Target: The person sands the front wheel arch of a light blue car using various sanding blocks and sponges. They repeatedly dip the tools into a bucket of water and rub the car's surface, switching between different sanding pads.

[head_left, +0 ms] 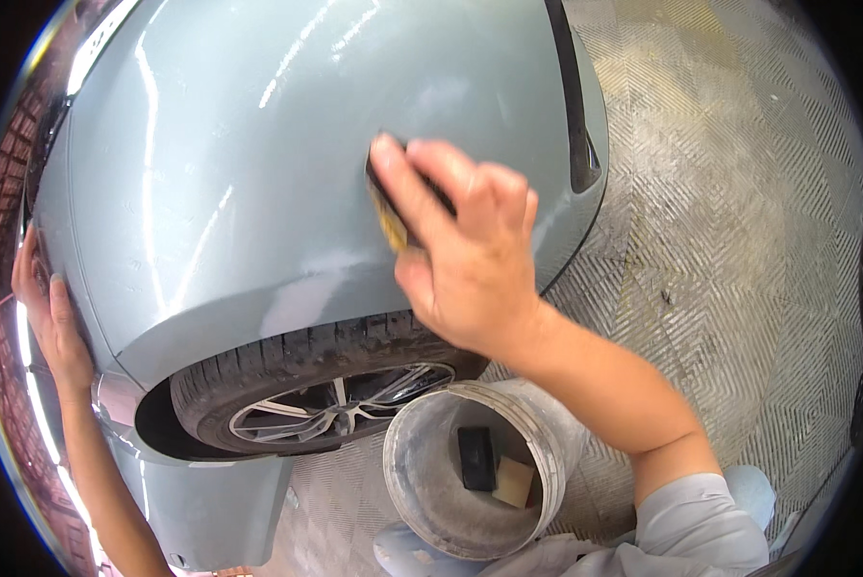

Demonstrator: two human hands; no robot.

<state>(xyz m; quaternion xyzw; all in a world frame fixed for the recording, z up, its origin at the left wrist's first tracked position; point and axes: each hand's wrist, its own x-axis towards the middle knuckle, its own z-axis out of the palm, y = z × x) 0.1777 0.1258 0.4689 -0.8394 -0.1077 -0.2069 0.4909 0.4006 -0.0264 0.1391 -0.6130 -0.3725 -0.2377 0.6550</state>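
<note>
**Right hand on sanding block, left hand braced on car edge**

Right-hand grip (465, 255) is closed on a sanding block (390, 216): thumb underneath, fingers wrapped over the top, palm pressing it flat to the panel. Block is dark on top with a yellow-tan face at the lower edge; most of it is hidden by the fingers.

Block sits on the pale blue-grey car fender (258, 173), above the wheel arch and right of centre, near the dark panel gap (571, 87) that runs down the right side of the body.

Left hand (51, 322) lies flat, fingers extended, against the far left edge of the car body. Holds nothing, grip wide.

Below the fender: tyre (287, 365) with a silver multi-spoke alloy wheel (340, 409) in the arch.

Grey plastic bucket (470, 471) stands on the floor just right of the wheel, below the right forearm. Inside it: a black block (475, 458) and a tan block (514, 481), side by side on the bottom, touching or nearly so. Cannot tell if there is water in it.

Floor (739, 221) is pale grating tile with a herringbone pattern, scuffed. Grey sleeve (700, 524) shows at the lower right.
</note>
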